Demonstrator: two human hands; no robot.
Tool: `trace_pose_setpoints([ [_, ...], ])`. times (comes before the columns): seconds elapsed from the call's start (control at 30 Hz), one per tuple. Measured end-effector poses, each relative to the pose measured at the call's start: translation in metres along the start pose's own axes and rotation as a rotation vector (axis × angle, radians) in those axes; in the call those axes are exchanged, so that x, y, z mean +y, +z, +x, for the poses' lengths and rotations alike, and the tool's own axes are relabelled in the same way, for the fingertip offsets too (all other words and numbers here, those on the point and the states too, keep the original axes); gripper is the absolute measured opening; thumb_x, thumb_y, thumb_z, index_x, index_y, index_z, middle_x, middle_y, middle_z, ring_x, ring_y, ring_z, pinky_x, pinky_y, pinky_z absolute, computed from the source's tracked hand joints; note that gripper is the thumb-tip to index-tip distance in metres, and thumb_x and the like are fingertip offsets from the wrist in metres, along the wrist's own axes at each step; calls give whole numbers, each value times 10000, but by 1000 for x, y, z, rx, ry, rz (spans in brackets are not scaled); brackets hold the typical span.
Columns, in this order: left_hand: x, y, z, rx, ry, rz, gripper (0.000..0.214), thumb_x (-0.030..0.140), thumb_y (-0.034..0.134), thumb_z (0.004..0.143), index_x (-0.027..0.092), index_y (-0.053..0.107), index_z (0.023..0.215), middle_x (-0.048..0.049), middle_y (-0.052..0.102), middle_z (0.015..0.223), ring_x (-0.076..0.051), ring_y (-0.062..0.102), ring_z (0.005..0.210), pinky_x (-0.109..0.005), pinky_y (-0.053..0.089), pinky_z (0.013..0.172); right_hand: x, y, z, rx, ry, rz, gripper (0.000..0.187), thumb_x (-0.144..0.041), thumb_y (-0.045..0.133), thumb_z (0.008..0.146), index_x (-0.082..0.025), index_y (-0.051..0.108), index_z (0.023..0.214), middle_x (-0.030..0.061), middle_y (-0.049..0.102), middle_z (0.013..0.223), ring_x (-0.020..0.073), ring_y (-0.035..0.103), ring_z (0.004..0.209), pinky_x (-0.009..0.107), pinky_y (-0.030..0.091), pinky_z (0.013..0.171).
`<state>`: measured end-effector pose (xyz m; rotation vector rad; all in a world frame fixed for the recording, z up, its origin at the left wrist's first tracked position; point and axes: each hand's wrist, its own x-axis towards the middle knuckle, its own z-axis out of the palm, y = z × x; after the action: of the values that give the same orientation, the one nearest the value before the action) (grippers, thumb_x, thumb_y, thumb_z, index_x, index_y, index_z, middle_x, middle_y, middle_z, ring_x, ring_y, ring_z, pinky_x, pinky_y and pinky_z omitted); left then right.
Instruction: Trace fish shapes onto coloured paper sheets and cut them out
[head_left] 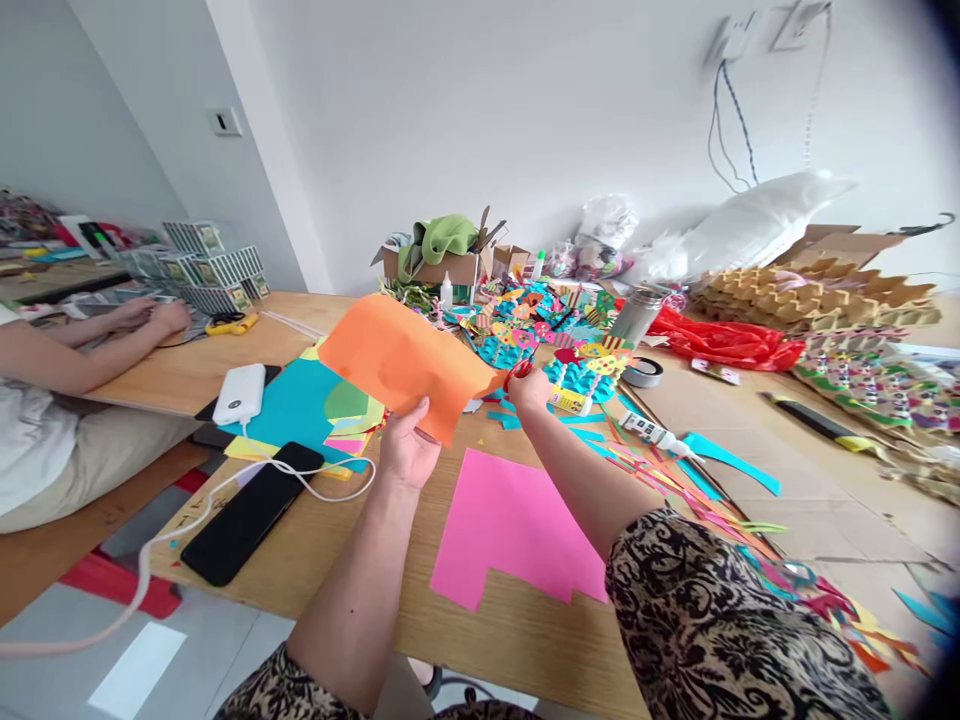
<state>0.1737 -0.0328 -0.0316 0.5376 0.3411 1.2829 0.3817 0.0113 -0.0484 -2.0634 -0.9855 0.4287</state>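
Now left hand point(406, 449) grip pinched on orange paper point(401, 362); right hand point(529, 388) grip closed on red scissors point(517, 369) at paper edge.

red scissors point(519, 369) mostly hidden behind the right hand point(529, 388) — co-worker point(45, 420) cut off at left edge

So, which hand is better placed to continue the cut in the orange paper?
The right hand: it grips the red scissors at the edge of the orange paper, while the left hand pinches the sheet from below.
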Motion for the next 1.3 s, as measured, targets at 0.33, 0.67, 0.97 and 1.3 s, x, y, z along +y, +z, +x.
trace_pose_setpoints([
  [0.33, -1, 2, -5, 12, -84, 36, 389, 106, 679, 694, 206, 662, 1070, -37, 716, 1082, -209, 655, 1023, -330, 512, 886, 9, -44, -23, 0, -23, -54, 272, -438, 604, 832, -166, 593, 834, 181, 690, 983, 314, 632, 1029, 374, 493, 810],
  [0.67, -9, -3, -10, -212, -398, 281, 379, 137, 758, 587, 153, 699, 961, -70, 734, 999, -287, 653, 1031, -416, 484, 934, 16, -90, -70, -383, -33, 778, 446, -511, 817, 563, -190, 547, 716, -28, 587, 673, 108, 554, 592, 228, 463, 544],
  [0.97, -17, 0, -10, -181, -381, 551, 506, 275, 838, 520, 136, 685, 982, -107, 733, 965, -310, 661, 1002, -452, 473, 931, 60, -122, -110, 217, -206, 156, 346, -446, 753, 607, -206, 547, 747, -5, 595, 640, 158, 534, 576, 278, 406, 533],
  [1.3, -8, -7, -7, -334, -538, 802, 607, 358, 838, 584, 149, 624, 1112, -58, 726, 763, -218, 691, 702, -320, 526, 676, 108, -136, -168, -79, -126, 99, 305, -464, 710, 674, -221, 527, 700, -6, 568, 584, 141, 490, 483, 263, 378, 438],
])
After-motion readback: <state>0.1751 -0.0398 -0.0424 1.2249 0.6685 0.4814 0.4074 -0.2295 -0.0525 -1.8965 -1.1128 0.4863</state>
